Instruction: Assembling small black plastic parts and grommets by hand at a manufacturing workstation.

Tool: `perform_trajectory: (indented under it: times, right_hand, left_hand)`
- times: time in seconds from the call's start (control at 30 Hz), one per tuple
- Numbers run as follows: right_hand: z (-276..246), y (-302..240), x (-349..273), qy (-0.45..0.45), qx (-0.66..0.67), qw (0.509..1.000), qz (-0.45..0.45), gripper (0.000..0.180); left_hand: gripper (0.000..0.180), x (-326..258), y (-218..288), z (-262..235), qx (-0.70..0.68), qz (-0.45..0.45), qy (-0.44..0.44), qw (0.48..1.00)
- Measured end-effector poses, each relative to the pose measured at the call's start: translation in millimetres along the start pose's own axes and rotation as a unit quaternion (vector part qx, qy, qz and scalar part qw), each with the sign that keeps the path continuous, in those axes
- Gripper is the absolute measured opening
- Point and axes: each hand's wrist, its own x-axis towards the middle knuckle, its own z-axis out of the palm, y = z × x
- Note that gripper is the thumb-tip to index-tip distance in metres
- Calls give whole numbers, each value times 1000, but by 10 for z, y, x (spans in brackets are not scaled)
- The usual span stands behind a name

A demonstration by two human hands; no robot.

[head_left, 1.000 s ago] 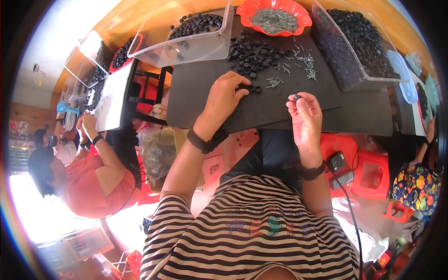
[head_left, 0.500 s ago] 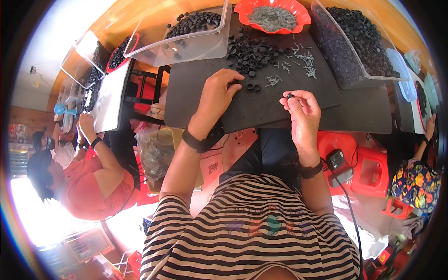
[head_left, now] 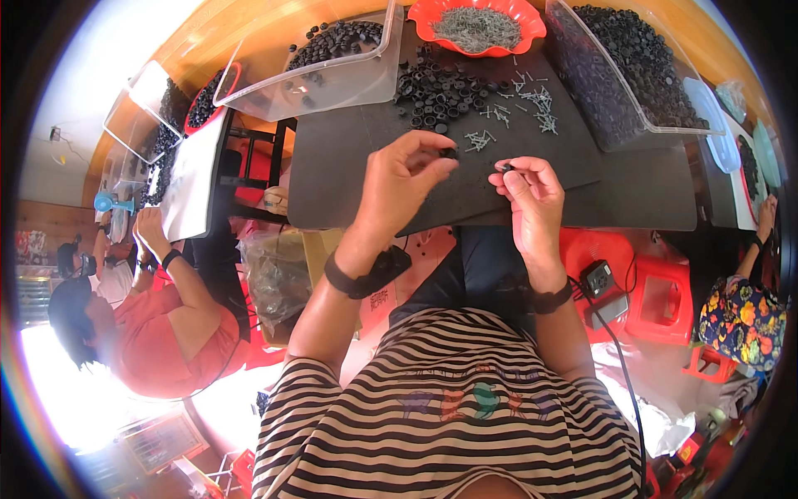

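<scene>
My left hand (head_left: 405, 185) pinches a small black round cap (head_left: 449, 153) between thumb and fingers, just above the dark work mat (head_left: 349, 166). My right hand (head_left: 532, 195) holds a small grey screw with a black piece (head_left: 506, 168) at its fingertips, a short way to the right of the left hand. Beyond both hands a loose pile of black caps (head_left: 440, 87) lies on the mat, with scattered grey screws (head_left: 532, 100) beside it.
A red bowl of screws (head_left: 480, 25) stands at the far edge. Clear plastic bins of black caps sit far left (head_left: 320, 62) and far right (head_left: 623, 66). A person in red (head_left: 166, 324) works at a table on my left; red stools (head_left: 657, 291) stand to the right.
My left hand has drawn back from the cap pile toward me with one cap. My right hand has stayed near the mat's front edge, and the two hands are closer together.
</scene>
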Motion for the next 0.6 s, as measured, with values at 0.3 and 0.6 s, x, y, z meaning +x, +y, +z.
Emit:
perform_trajectory:
  times: [0.3,0.6]
  right_hand:
    - [-7,-28,-32,19,23,999,-16,19]
    - [-37,-46,-37,-22,-61,995,-75,17]
  left_hand:
    - [30,-36,-193,493,-215,-79,-47,972]
    - [28,-9,-288,571,-199,-24,-62,978]
